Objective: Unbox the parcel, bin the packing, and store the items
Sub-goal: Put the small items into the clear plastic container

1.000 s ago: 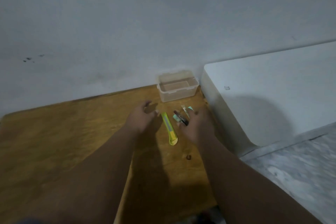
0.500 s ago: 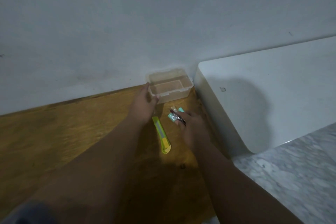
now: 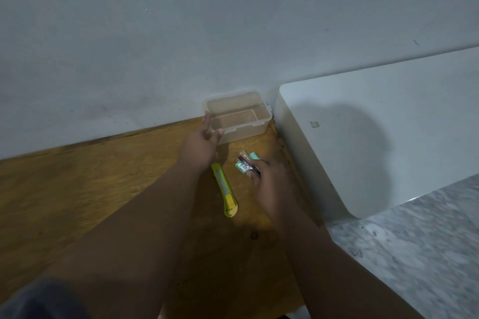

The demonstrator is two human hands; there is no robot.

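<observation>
A clear plastic storage box (image 3: 242,129) stands open against the wall on the wooden table (image 3: 77,184). My left hand (image 3: 201,146) is at the box's near left corner, thumb on the rim and fingers spread. My right hand (image 3: 267,179) pinches a small bundle of mint-green and dark silvery items (image 3: 246,164) just above the table, in front of the box. A yellow-green utility knife (image 3: 225,190) lies on the wood between my two hands.
A large white smooth-topped appliance or bin (image 3: 375,132) stands right beside the table, close to the box. Grey marble floor (image 3: 420,238) shows at the lower right. A plain grey wall (image 3: 181,33) backs the table. A small dark knot (image 3: 254,235) marks the wood.
My left hand has moved forward from beside the knife to the box's left corner. My right hand has closed on the small items and lifted them slightly.
</observation>
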